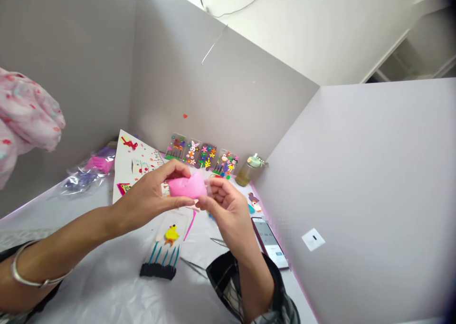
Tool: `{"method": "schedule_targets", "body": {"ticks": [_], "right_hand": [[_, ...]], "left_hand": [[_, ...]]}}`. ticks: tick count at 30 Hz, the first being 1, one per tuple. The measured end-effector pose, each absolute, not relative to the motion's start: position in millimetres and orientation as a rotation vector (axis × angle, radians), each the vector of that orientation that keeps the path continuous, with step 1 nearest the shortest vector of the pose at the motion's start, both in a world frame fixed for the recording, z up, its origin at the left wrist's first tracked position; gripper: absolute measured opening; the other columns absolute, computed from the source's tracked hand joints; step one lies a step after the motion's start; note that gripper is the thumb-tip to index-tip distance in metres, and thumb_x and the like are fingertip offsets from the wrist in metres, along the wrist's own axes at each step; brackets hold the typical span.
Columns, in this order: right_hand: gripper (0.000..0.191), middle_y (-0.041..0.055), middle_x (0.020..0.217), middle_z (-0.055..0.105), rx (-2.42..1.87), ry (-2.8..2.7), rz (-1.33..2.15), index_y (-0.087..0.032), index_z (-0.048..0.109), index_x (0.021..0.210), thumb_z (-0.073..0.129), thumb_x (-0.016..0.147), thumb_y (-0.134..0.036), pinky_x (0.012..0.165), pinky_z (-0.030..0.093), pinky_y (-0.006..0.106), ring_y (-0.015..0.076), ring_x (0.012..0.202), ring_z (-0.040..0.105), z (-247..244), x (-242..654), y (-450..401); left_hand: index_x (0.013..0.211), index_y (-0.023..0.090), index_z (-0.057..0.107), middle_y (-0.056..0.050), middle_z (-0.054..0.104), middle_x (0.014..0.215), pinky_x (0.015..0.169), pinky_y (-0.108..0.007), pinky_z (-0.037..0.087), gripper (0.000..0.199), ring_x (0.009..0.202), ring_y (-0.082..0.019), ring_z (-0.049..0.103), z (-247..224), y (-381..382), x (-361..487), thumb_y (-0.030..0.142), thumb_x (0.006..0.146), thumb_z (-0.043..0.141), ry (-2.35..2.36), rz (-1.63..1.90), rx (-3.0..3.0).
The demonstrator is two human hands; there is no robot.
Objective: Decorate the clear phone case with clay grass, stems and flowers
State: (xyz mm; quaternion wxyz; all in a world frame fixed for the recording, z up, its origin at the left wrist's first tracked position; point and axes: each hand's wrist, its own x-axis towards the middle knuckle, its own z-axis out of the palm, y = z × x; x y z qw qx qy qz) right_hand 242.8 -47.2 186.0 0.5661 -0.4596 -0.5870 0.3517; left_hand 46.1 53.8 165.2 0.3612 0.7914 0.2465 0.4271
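Observation:
Between my hands, above the table, is a soft pink packet (187, 186) that looks like modelling clay in a clear wrapper. My left hand (153, 188) grips its left side, thumb below and fingers above. The thumb and fingers of my right hand (228, 207) pinch the clear wrapper at its right end. Below them on the table lies a clear phone case (178, 223) with a yellow chick (171, 233), teal stems and a black strip along its near edge. Thin metal tweezers (194, 267) rest beside the case.
Several decorated clear cases (207, 155) lean at the back wall. A bottle (245, 172) stands right of them, and a lit phone (270, 243) lies at the right edge. Plastic bags (83, 179) and a decorated white sheet (123, 172) are at the left. Patterned pink cloth (28, 110) hangs far left.

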Motion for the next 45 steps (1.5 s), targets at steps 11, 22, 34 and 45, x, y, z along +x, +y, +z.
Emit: {"method": "schedule_targets", "body": {"ticks": [11,22,34,45], "right_hand": [[0.024,0.0,0.082,0.077,-1.088,-1.447,0.801,-0.023,0.079,0.086,0.084,0.097,-0.044,0.072,0.061,0.03,0.0166,0.075,0.071,203,243,-36],[0.042,0.0067,0.095,0.087,-1.583,-1.302,0.165,-0.024,0.078,0.116,0.053,0.111,-0.058,0.095,0.061,0.04,0.0253,0.096,0.082,169,309,-89],[0.05,0.0192,0.112,0.089,-2.238,-0.8,-0.293,-0.018,0.074,0.125,0.043,0.096,-0.047,0.095,0.057,0.049,0.0398,0.11,0.08,44,454,-186],[0.054,0.0224,0.124,0.087,-2.256,-0.846,-0.303,-0.014,0.074,0.134,0.042,0.1,-0.041,0.106,0.055,0.052,0.0399,0.118,0.079,41,474,-186]], "left_hand": [[0.126,0.03,0.068,-0.003,0.076,0.125,0.107,-0.041,0.058,0.045,0.123,-0.031,0.069,180,63,25,0.062,0.095,0.076,0.703,1.073,2.189],[0.128,0.031,0.073,-0.001,0.079,0.125,0.088,-0.032,0.057,0.057,0.111,-0.029,0.071,191,64,8,0.074,0.09,0.079,0.738,0.989,2.272],[0.13,0.032,0.073,0.001,0.081,0.133,0.104,-0.037,0.054,0.058,0.12,-0.03,0.072,181,61,17,0.076,0.092,0.079,0.691,0.84,2.321],[0.134,0.032,0.072,0.001,0.082,0.134,0.096,-0.035,0.056,0.058,0.115,-0.029,0.074,175,67,18,0.075,0.096,0.076,0.677,0.756,2.401]]}}
